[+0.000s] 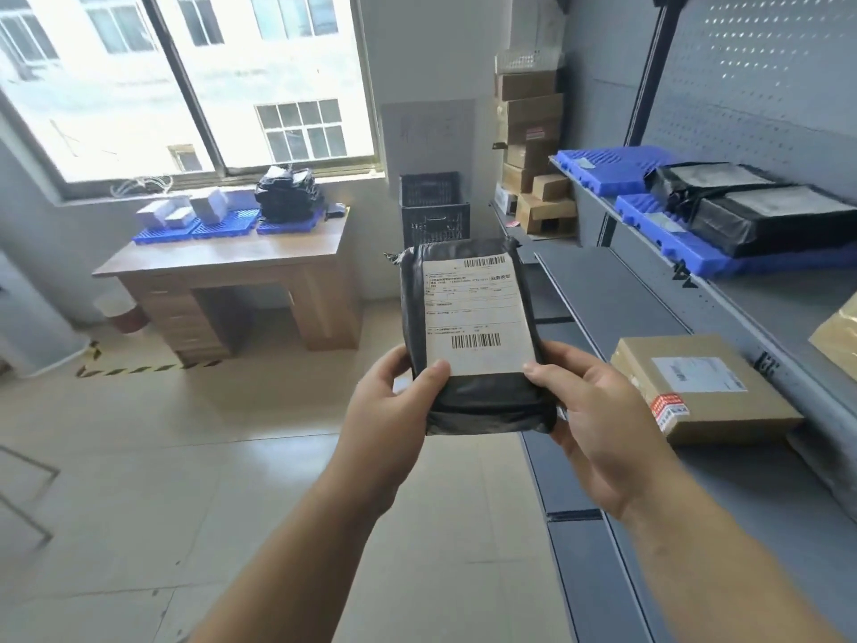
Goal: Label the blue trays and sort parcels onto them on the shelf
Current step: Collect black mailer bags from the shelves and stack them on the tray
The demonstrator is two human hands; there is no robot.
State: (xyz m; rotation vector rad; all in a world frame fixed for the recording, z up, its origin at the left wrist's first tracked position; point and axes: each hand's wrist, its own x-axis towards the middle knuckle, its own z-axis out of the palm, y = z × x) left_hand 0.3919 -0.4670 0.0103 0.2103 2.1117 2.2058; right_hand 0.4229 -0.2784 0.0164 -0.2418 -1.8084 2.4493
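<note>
Wooden worktop (222, 259) under the window at far left carries a row of blue trays (195, 230) with pale packets and a heap of black bags (287, 197). At centre, the left hand (394, 401) and right hand (598, 420) each grip a lower corner of a black parcel (473, 410), thumbs on its white label (473, 313), held in the air beside the grey shelf (617, 299). Further right, a cardboard box (705, 396) lies on a lower level; above it, two shelf trays (612, 171) bear wrapped parcels (760, 211).
</note>
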